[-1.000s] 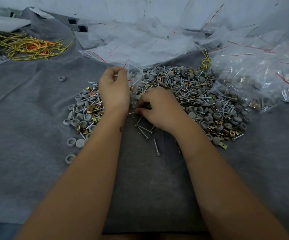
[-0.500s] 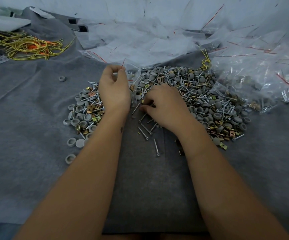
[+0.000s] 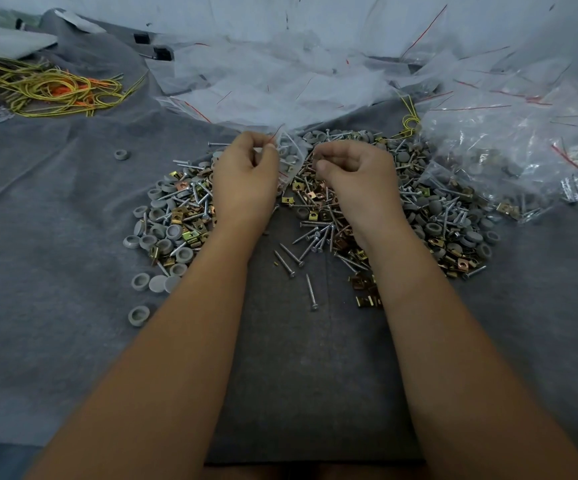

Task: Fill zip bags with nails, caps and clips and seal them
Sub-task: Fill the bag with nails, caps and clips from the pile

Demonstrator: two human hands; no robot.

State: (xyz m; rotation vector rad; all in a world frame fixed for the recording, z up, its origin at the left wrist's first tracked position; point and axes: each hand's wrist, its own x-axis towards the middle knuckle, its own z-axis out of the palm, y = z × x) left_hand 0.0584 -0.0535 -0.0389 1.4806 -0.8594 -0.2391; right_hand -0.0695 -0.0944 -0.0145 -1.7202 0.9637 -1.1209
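Small clear plastic zip bag (image 3: 289, 157) held up over the mixed heap of silver nails, grey round caps and brass clips (image 3: 429, 216), between both hands.
Left hand (image 3: 246, 178) pinches the bag's rim on its left side. Right hand (image 3: 356, 174), just right of the bag, fingers curled pinching something small, likely hardware; cannot tell what. Bag mouth faces right hand, so the drop goes leftward.
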